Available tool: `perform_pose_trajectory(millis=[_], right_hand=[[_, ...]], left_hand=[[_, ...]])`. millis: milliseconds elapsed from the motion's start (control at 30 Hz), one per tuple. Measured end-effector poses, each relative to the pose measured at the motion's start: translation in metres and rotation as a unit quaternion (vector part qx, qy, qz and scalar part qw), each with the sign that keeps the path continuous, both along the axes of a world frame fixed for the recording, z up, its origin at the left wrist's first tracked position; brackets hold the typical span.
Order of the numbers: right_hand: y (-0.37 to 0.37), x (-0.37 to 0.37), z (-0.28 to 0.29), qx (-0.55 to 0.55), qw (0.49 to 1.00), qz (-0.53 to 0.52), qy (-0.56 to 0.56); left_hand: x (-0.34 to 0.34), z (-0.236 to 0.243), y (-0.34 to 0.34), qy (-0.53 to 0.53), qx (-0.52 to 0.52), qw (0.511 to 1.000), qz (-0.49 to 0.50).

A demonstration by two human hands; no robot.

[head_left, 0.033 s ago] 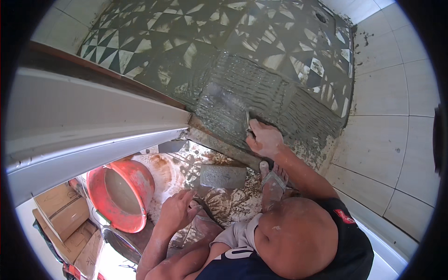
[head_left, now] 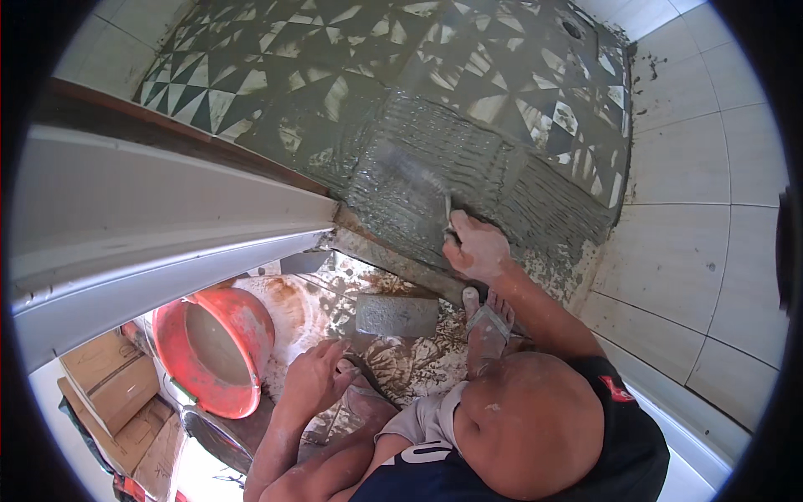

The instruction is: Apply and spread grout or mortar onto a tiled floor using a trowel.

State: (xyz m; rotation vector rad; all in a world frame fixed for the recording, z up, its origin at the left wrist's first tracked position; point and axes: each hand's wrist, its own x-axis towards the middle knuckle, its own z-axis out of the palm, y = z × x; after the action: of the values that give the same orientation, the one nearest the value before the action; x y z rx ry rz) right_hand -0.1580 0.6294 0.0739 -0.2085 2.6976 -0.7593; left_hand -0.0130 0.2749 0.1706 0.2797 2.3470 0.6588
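Observation:
My right hand (head_left: 481, 247) is closed around the handle of a trowel, whose thin metal neck (head_left: 448, 209) shows beyond my fingers. Its blade is a pale blur over the wet grey mortar (head_left: 468, 159). Combed ridges run through the mortar, which lies beside patterned triangle tiles (head_left: 335, 96) smeared with grey. My left hand (head_left: 316, 378) hangs above my left foot, its fingers loosely bent and apart, holding nothing.
A grey block (head_left: 397, 316) lies on the dirty floor in front of my feet. At left stand a red tub (head_left: 261, 326) of murky liquid and cardboard boxes (head_left: 109, 376). A white door frame (head_left: 167, 226) juts in. Tiled wall (head_left: 661, 259) rises at right, and a round drain hole (head_left: 572, 30) sits far right.
My right hand and the trowel have shifted very slightly to the right over the mortar. My left hand stays in place.

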Motion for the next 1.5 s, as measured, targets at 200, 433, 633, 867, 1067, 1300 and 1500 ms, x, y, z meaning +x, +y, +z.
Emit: perform_pose_trajectory(millis=[200, 433, 633, 867, 1067, 1300, 1500], right_hand=[[0.069, 0.022, -0.010, 0.072, 0.980, -0.178, 0.055], [0.112, 0.067, -0.025, 0.141, 0.944, -0.296, 0.039], [0.093, 0.062, -0.034, 0.132, 0.961, -0.244, 0.004], [0.051, 0.051, -0.028, 0.082, 0.990, -0.113, 0.016], [0.016, 0.033, -0.031, 0.069, 0.998, -0.002, -0.008], [-0.019, 0.017, -0.032, 0.060, 0.994, 0.087, 0.001], [-0.040, 0.014, -0.027, 0.064, 0.991, 0.117, 0.032]], left_hand=[[0.000, -0.002, -0.003, 0.010, 0.015, 1.000, 0.002], [0.000, -0.003, 0.000, 0.029, 0.014, 0.999, -0.008], [-0.006, 0.001, 0.005, 0.036, 0.009, 0.999, -0.021], [-0.010, 0.009, 0.009, -0.007, -0.004, 1.000, -0.005], [-0.005, 0.006, 0.005, 0.011, -0.008, 1.000, -0.012], [0.005, 0.002, -0.002, 0.010, -0.025, 1.000, -0.009], [0.008, 0.001, -0.008, 0.015, -0.012, 1.000, 0.003]])
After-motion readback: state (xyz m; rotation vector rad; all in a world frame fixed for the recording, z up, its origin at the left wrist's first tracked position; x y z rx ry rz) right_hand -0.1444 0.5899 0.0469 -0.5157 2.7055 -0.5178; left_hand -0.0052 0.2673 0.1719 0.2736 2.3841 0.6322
